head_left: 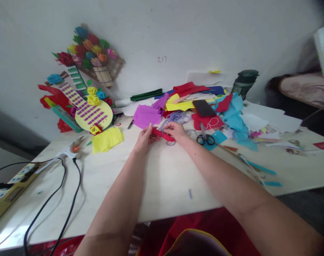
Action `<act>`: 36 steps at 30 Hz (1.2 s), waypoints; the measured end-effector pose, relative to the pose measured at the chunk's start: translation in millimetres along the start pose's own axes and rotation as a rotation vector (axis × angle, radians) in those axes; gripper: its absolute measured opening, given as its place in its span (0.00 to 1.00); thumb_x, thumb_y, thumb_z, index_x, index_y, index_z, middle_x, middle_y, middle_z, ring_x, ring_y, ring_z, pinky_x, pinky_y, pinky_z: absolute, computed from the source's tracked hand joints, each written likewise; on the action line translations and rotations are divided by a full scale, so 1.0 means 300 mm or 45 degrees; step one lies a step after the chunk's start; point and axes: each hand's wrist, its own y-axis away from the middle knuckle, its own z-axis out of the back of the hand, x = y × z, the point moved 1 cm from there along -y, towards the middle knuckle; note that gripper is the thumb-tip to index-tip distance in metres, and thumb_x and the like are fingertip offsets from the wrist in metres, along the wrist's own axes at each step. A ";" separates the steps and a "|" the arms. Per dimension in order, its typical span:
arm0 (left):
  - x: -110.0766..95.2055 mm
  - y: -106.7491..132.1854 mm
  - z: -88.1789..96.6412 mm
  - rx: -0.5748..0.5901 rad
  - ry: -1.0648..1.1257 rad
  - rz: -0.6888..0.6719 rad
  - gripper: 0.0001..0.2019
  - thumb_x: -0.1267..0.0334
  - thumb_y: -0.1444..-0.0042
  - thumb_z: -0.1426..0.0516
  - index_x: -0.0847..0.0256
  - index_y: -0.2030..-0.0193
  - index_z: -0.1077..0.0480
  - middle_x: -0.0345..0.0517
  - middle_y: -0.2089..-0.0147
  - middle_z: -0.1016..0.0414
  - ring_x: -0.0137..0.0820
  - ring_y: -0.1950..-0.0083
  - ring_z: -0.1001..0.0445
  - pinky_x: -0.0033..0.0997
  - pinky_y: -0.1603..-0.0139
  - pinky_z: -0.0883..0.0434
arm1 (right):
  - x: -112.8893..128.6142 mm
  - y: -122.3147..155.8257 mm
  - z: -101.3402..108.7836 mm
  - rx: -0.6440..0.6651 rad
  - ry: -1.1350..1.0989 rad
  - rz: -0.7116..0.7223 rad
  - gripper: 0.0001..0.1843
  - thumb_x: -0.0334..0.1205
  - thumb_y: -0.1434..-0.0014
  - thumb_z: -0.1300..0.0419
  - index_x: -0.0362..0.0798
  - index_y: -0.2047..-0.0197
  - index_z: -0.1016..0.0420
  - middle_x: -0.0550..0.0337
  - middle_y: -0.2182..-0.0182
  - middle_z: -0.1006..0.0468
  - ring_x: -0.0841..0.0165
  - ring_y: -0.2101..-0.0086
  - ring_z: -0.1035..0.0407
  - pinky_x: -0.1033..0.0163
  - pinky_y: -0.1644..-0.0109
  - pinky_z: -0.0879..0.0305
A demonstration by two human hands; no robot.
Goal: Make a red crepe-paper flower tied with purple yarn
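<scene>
Between my hands is a narrow red strip of folded crepe paper (167,137), held low over the white table. My left hand (145,139) pinches its left end between thumb and fingers. At the strip's middle, my right hand (176,131) has closed fingers on light purple yarn (169,143), which passes round the strip. A tangled heap of the same yarn lies just behind the hands, beside a purple paper sheet (147,115). Black-handled scissors (205,138) rest to the right of my right hand. The exact fingertip contact is too small to make out.
A hot glue gun (76,145) with trailing cords and a power strip (15,185) occupy the left. Behind stand a yellow paper guitar (94,117) and paper flowers (88,46). A phone (204,108), coloured paper and a dark green bottle (244,84) are at the back right.
</scene>
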 end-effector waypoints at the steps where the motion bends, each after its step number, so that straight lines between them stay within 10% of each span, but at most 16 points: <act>1: -0.001 0.000 0.002 0.012 -0.003 0.003 0.26 0.46 0.57 0.38 0.66 0.59 0.32 0.44 0.72 0.26 0.29 0.73 0.27 0.30 0.70 0.28 | -0.002 0.000 0.001 0.005 -0.007 -0.007 0.12 0.39 0.62 0.33 0.47 0.76 0.32 0.68 0.83 0.29 0.76 0.81 0.37 0.69 0.77 0.40; 9: -0.026 -0.001 0.019 0.036 0.142 0.059 0.30 0.38 0.55 0.44 0.64 0.56 0.35 0.47 0.72 0.25 0.36 0.69 0.24 0.35 0.69 0.27 | 0.004 0.004 0.007 0.064 -0.132 -0.027 0.13 0.38 0.66 0.32 0.46 0.76 0.31 0.68 0.83 0.28 0.77 0.81 0.36 0.69 0.75 0.38; 22: -0.021 0.013 0.008 0.109 -0.058 0.119 0.16 0.62 0.67 0.31 0.67 0.74 0.31 0.42 0.79 0.27 0.23 0.81 0.32 0.23 0.78 0.33 | 0.028 0.025 0.002 0.116 -0.277 -0.158 0.19 0.35 0.60 0.35 0.48 0.63 0.34 0.69 0.80 0.28 0.75 0.80 0.35 0.70 0.79 0.41; 36: 0.005 -0.022 0.018 -0.124 0.255 0.133 0.05 0.69 0.52 0.41 0.67 0.66 0.28 0.47 0.70 0.24 0.23 0.75 0.29 0.23 0.70 0.25 | 0.028 0.036 0.012 0.175 -0.491 -0.271 0.16 0.31 0.60 0.38 0.46 0.64 0.30 0.67 0.81 0.28 0.76 0.81 0.36 0.70 0.77 0.38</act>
